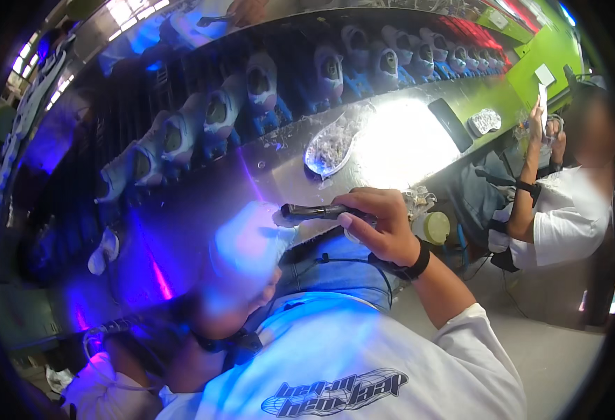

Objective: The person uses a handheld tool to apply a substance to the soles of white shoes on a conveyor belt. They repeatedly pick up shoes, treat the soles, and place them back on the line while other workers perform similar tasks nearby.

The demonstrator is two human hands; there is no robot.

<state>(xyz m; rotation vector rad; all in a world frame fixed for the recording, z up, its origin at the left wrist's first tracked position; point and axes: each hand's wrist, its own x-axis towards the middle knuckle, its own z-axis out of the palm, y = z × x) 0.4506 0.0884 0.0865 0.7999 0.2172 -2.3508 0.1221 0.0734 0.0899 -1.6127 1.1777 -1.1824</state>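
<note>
Shoe [251, 245], pale and washed in blue-violet light, sits in the left hand [230, 308], which wraps it from below; the glare blurs that hand, so the exact hold is hard to read. Right hand [381, 227] is closed around a dark pen-like tool [321, 211], fingers curled over its shaft, and the tool's tip reaches left to touch or nearly touch the shoe's upper edge. A black band [414, 264] circles the right wrist. Just right of the right hand stands a small round pot [435, 227], with crumpled clear wrap [419, 199] beside it. Beyond the hands, on the shiny desk [286, 175], lies a sole [332, 143] filled with scraps, next to a bright patch of lamp glare. Farther past it a row of shoes [265, 98] stands on a dark rack, toes up. Well to the right of the right hand another person [566, 210] in a white shirt sits at the desk holding something pale up in both hands.
</note>
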